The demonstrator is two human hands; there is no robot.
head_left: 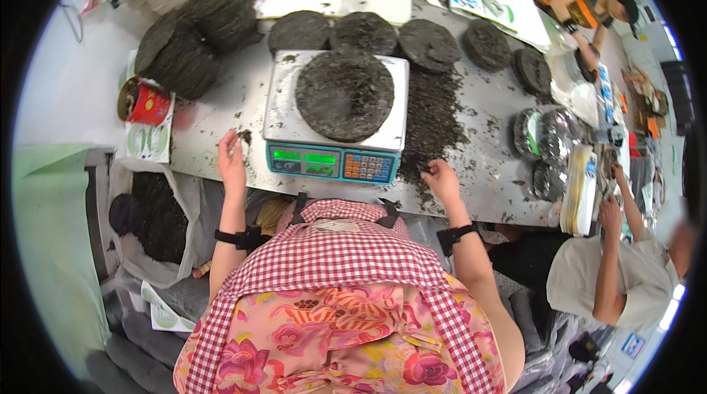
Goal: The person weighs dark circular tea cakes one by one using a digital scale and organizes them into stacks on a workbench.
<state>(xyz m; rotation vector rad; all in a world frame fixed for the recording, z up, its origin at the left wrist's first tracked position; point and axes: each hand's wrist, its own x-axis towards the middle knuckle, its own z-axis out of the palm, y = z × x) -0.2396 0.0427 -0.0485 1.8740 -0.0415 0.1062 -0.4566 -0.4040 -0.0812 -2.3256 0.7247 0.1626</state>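
A round, dark pressed tea cake (345,96) lies flat on the steel plate of a digital scale (278,110), whose teal front has a lit green display and a keypad. My left hand (231,158) is held off the scale's left front corner, open, its fingers a little apart and nothing in them. On the other side, my right hand (442,180) is closed in a pinch at the near edge of a spread of loose tea leaves (434,118). Dark bits show at its fingertips. Neither hand touches the cake.
More tea cakes (428,46) stand in a row behind the scale. Tall stacks of cakes (177,55) and a red tin (149,105) are at left. A sack of dark leaves (188,210) sits below the table's left edge. Wrapped cakes (556,132) and co-workers (611,269) are at right.
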